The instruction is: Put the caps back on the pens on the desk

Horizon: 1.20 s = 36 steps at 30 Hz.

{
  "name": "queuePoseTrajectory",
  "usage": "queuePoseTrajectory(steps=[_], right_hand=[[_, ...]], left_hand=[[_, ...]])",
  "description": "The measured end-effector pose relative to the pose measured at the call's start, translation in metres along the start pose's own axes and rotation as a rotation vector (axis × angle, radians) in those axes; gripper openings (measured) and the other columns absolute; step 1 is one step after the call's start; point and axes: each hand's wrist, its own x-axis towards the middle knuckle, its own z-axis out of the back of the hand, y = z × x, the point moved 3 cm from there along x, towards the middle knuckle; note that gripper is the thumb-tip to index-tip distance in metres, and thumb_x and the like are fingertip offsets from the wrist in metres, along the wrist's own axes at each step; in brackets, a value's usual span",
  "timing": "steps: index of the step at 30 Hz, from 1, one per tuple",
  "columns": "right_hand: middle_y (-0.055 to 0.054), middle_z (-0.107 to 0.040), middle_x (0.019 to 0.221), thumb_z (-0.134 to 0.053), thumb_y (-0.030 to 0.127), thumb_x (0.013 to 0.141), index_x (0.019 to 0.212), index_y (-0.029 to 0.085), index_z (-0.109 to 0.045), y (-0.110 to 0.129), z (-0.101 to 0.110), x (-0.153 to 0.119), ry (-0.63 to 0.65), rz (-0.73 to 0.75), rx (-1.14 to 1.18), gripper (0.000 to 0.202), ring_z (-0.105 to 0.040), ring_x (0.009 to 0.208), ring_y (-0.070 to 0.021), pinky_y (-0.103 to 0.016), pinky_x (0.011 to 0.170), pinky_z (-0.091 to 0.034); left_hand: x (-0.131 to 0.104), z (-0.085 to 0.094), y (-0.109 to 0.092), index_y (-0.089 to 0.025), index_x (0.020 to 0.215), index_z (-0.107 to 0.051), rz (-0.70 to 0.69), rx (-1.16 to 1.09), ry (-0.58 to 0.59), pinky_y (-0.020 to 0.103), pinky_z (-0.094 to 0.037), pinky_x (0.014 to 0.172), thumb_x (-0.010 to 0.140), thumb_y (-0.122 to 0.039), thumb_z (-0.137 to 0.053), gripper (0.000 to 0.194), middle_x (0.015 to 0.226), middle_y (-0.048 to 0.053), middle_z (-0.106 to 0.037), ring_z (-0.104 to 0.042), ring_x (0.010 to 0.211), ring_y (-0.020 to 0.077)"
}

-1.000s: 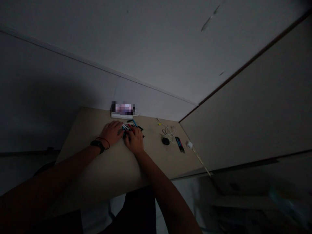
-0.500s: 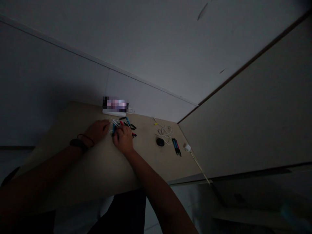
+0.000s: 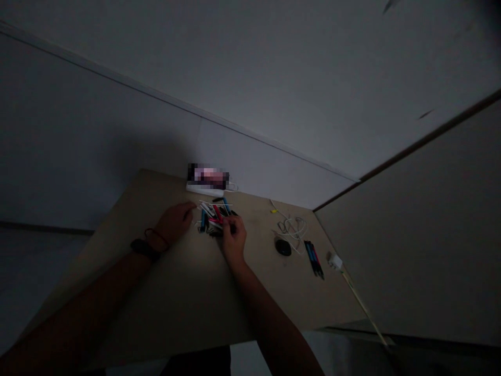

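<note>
A: Where are the pens?
B: In a loose pile (image 3: 217, 213) on the desk (image 3: 188, 297), nearer the back edge than the front and about midway between the left and right edges. Blue, red, white and black show, lying crosswise.

A: And the 2 hands?
B: Apart, with the pile between them. The left hand (image 3: 177, 219) is loosely curled at the pile's left side, its fingertips close to the end of a thin white stick (image 3: 223, 204). I can't tell if it grips anything. The right hand (image 3: 235, 237) is at the right side, thumb and fingers drawn together at the pens; whether 1 is pinched there is too dark to tell.

A: What's around them?
B: Behind the pile, by the back edge, a blurred-out screen (image 3: 208, 176) stands on a white base (image 3: 204, 189). Toward the back right corner lies a tangled white cable (image 3: 291, 228), with a black mouse (image 3: 283, 247) just in front. A row of pens (image 3: 314, 259) lies near the right edge, and a white plug (image 3: 334, 260) sits at that edge.
</note>
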Motion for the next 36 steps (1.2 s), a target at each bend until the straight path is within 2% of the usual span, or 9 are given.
queuePoseTrajectory(steps=[4,7,12,14,19,24,28,32,36], right_hand=[[-0.004,-0.065,0.087,-0.056,0.040,0.093,0.083,0.020,-0.065,-0.002,-0.001,0.000,0.007,-0.027,0.030,0.024,-0.060,0.085,-0.0197,-0.032,0.079,-0.047],[-0.003,-0.065,0.084,-0.058,0.040,0.091,0.080,0.020,-0.065,-0.001,-0.001,0.000,0.018,-0.044,0.039,0.025,-0.061,0.082,-0.0191,-0.031,0.078,-0.046],[0.000,-0.064,0.074,-0.064,0.041,0.085,0.081,0.019,-0.065,0.001,-0.002,-0.001,-0.032,-0.139,0.226,0.022,-0.059,0.070,-0.0161,-0.030,0.069,-0.047],[0.003,-0.059,0.066,-0.065,0.042,0.083,0.082,0.019,-0.064,0.001,-0.001,-0.001,-0.057,-0.179,0.275,0.022,-0.054,0.060,-0.0140,-0.028,0.061,-0.044],[0.005,-0.055,0.059,-0.066,0.043,0.081,0.085,0.019,-0.061,-0.005,0.015,0.010,-0.126,-0.254,0.305,0.025,-0.049,0.051,-0.0115,-0.025,0.052,-0.039],[0.006,-0.052,0.059,-0.065,0.044,0.080,0.086,0.018,-0.062,-0.015,0.036,0.025,-0.232,-0.228,0.214,0.026,-0.044,0.050,-0.0103,-0.024,0.050,-0.035],[0.000,-0.061,0.071,-0.065,0.046,0.082,0.089,0.017,-0.067,-0.017,0.032,0.024,-0.079,-0.150,0.038,0.030,-0.054,0.062,-0.0147,-0.028,0.059,-0.043],[-0.008,-0.068,0.095,-0.070,0.045,0.082,0.093,0.019,-0.074,-0.017,0.023,0.021,0.136,0.005,-0.191,0.029,-0.062,0.088,-0.0229,-0.037,0.078,-0.051],[-0.013,-0.065,0.108,-0.075,0.041,0.080,0.097,0.022,-0.078,-0.025,0.020,0.020,0.219,0.123,-0.358,0.026,-0.058,0.108,-0.0294,-0.049,0.099,-0.045]], left_hand=[[-0.006,0.007,0.003,-0.018,0.104,-0.071,-0.040,-0.006,-0.072,0.045,-0.049,0.106,0.089,-0.022,-0.045,0.031,0.111,0.011,-0.074,-0.066,0.109,0.0265],[-0.007,0.006,0.004,-0.017,0.102,-0.071,-0.091,0.040,-0.035,0.048,-0.047,0.109,0.087,-0.019,-0.048,0.028,0.107,0.011,-0.074,-0.064,0.108,0.0268],[-0.009,0.004,0.003,-0.014,0.121,-0.065,-0.089,0.096,-0.033,0.048,-0.049,0.105,0.087,-0.022,-0.053,0.037,0.119,0.014,-0.069,-0.060,0.114,0.0286],[-0.009,0.004,0.003,-0.015,0.121,-0.065,-0.091,0.094,-0.035,0.047,-0.049,0.104,0.088,-0.021,-0.053,0.036,0.119,0.014,-0.068,-0.060,0.113,0.0280],[-0.008,0.004,-0.002,-0.017,0.107,-0.069,-0.142,0.049,-0.039,0.046,-0.050,0.099,0.087,-0.021,-0.055,0.025,0.109,0.011,-0.070,-0.062,0.105,0.0265],[-0.009,0.000,-0.017,-0.017,0.106,-0.069,-0.250,-0.035,-0.034,0.046,-0.048,0.099,0.087,-0.022,-0.059,0.022,0.108,0.010,-0.070,-0.061,0.105,0.0261],[-0.013,-0.004,-0.031,-0.020,0.110,-0.069,-0.324,-0.090,0.003,0.049,-0.047,0.102,0.087,-0.026,-0.064,0.024,0.112,0.010,-0.069,-0.060,0.110,0.0280],[-0.015,-0.003,-0.035,-0.020,0.116,-0.067,-0.323,-0.083,0.003,0.050,-0.046,0.104,0.084,-0.023,-0.065,0.032,0.116,0.011,-0.067,-0.058,0.114,0.0293],[-0.012,0.000,-0.028,-0.017,0.117,-0.066,-0.229,-0.043,-0.059,0.049,-0.045,0.106,0.086,-0.013,-0.055,0.033,0.116,0.012,-0.067,-0.058,0.114,0.0288]])
